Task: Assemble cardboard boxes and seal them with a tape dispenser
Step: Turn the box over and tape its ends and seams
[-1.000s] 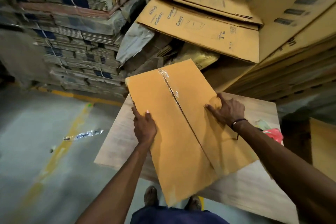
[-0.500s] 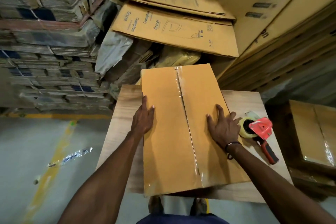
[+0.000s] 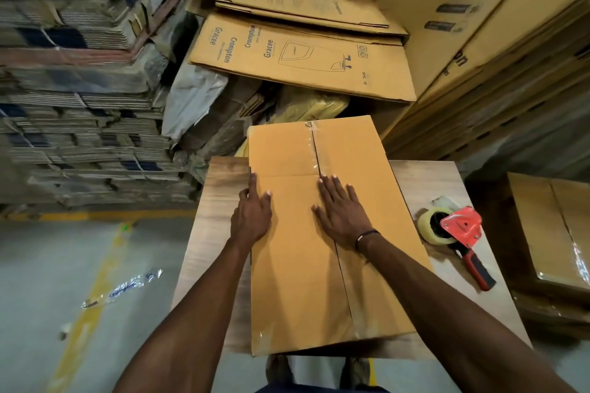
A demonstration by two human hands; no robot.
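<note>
A long brown cardboard box (image 3: 300, 281) lies on the wooden table (image 3: 424, 185), its top flaps closed and clear tape running along the centre seam. My left hand (image 3: 253, 215) rests flat at the box's left edge, fingers straight. Over the taped seam near the middle lies my right hand (image 3: 340, 212), pressing with spread, straight fingers. A red tape dispenser (image 3: 459, 233) with a clear roll and a black-and-red handle sits on the table to the right of the box, untouched.
Flat printed cartons (image 3: 297, 57) lean behind the table. Bundled flattened cardboard (image 3: 79, 89) is stacked at left. A taped box (image 3: 555, 230) stands on the right. A plastic scrap (image 3: 124, 287) lies on the grey floor by a yellow line.
The box has turned to lie straight along the table. My right hand slid from the right flap onto the centre seam. My left hand stays at the left edge.
</note>
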